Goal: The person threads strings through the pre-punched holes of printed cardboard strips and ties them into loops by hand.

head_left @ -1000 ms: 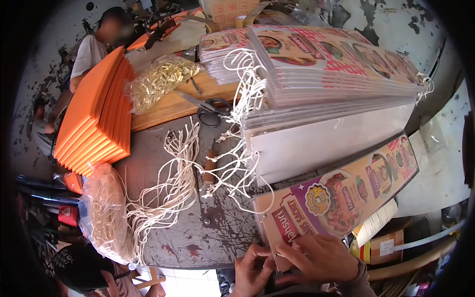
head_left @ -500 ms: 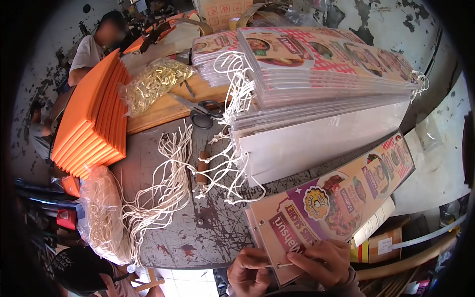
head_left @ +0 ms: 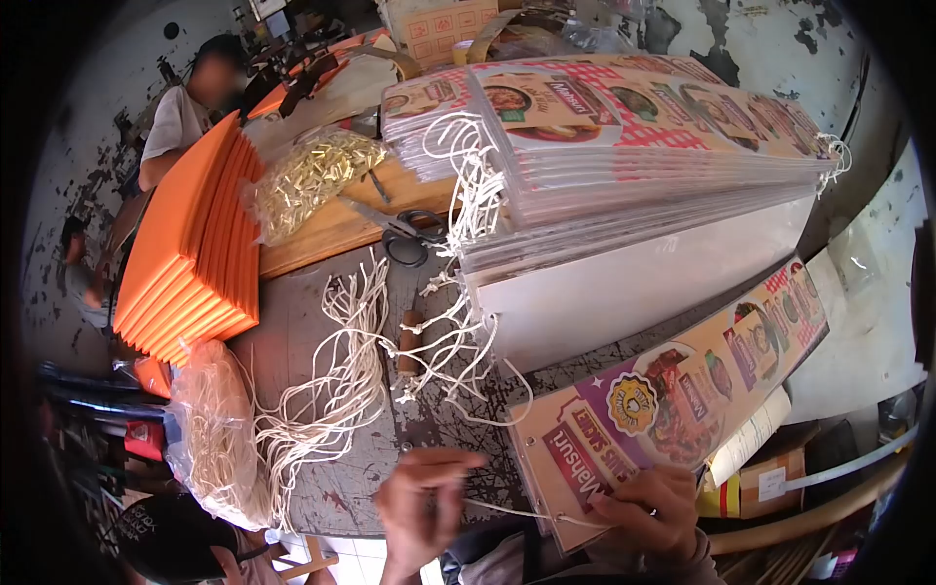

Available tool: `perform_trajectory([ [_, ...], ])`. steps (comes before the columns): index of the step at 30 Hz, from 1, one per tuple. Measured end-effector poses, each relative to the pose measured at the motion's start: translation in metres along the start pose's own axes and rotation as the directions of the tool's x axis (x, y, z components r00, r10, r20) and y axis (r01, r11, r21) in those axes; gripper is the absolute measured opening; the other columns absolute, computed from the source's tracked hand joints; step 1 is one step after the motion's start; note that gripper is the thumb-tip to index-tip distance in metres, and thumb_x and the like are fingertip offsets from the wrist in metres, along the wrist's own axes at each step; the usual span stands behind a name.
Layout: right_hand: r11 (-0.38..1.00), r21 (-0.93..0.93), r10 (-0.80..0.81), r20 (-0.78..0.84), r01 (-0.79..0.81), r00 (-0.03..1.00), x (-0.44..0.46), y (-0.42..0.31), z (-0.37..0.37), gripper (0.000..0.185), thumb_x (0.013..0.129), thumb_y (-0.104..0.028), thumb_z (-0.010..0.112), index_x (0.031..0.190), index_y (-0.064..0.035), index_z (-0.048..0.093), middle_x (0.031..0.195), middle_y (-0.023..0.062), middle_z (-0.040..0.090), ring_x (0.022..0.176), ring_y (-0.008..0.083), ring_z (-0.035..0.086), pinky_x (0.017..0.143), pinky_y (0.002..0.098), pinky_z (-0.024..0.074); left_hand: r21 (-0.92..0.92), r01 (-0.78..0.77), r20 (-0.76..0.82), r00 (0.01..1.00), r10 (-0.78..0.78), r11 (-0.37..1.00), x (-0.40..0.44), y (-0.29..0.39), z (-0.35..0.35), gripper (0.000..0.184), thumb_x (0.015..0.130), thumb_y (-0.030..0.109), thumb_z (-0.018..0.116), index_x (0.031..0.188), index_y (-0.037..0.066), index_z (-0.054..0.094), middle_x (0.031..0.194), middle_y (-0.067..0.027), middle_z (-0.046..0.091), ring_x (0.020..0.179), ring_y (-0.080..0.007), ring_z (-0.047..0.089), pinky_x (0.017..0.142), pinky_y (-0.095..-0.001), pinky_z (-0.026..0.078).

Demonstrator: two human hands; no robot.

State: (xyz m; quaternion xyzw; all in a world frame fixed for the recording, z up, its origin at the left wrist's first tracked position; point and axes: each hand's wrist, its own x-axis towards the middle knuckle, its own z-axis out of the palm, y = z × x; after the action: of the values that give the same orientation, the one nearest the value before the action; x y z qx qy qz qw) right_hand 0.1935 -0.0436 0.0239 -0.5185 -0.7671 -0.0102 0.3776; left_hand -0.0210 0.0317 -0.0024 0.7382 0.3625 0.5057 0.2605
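My right hand (head_left: 651, 512) grips the lower end of a printed laminated menu (head_left: 673, 400), its thumb on the front. Left of it, my left hand (head_left: 424, 502) is blurred, with fingers bent; a white cord (head_left: 507, 509) stretches from beside it to a hole at the menu's corner. Beyond the menu rises a tall stack of laminated menus (head_left: 624, 146) with knotted white strings. Loose white cords (head_left: 336, 375) lie on the dark scratched table (head_left: 322, 497), beside a wooden-handled tool (head_left: 409, 341).
Orange folded pieces (head_left: 190, 244) stand stacked at the left, above a plastic bag of cord (head_left: 216, 439). Black scissors (head_left: 405, 234) and a bag of brass-coloured pieces (head_left: 317, 175) lie farther back. One person (head_left: 180, 122) is at the upper left, another (head_left: 175, 536) at the lower left.
My left hand has moved left, away from the menu's corner, and the cord now stretches between them. My right hand still holds the menu.
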Motion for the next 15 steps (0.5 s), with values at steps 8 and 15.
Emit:
perform_trajectory([
  [8, 0.994, 0.067, -0.092, 0.116, 0.085, 0.989, -0.010, 0.015, 0.007, 0.023, 0.057, -0.017, 0.069, 0.080, -0.0157, 0.065, 0.066, -0.0044, 0.053, 0.052, 0.0100, 0.055, 0.060, 0.0299, 0.0486, 0.549, -0.244, 0.445, 0.895, -0.031, 0.800, 0.027, 0.012, 0.017, 0.013, 0.068, 0.002, 0.056, 0.080, 0.008, 0.054, 0.101, -0.0025, 0.060, 0.069, -0.0149, 0.055, 0.055, -0.0260, 0.049],
  [15, 0.989, 0.099, -0.122, 0.114, 0.111, 0.986, -0.010, 0.017, 0.008, 0.021, 0.062, -0.023, 0.070, 0.081, -0.0168, 0.065, 0.068, -0.0048, 0.053, 0.052, 0.0086, 0.053, 0.063, 0.0324, 0.0483, 0.772, -0.017, 0.192, 0.959, -0.208, 0.635, 0.017, 0.003, 0.011, 0.016, 0.072, -0.003, 0.054, 0.088, 0.002, 0.055, 0.086, -0.0116, 0.057, 0.071, -0.0239, 0.056, 0.055, -0.0327, 0.049],
])
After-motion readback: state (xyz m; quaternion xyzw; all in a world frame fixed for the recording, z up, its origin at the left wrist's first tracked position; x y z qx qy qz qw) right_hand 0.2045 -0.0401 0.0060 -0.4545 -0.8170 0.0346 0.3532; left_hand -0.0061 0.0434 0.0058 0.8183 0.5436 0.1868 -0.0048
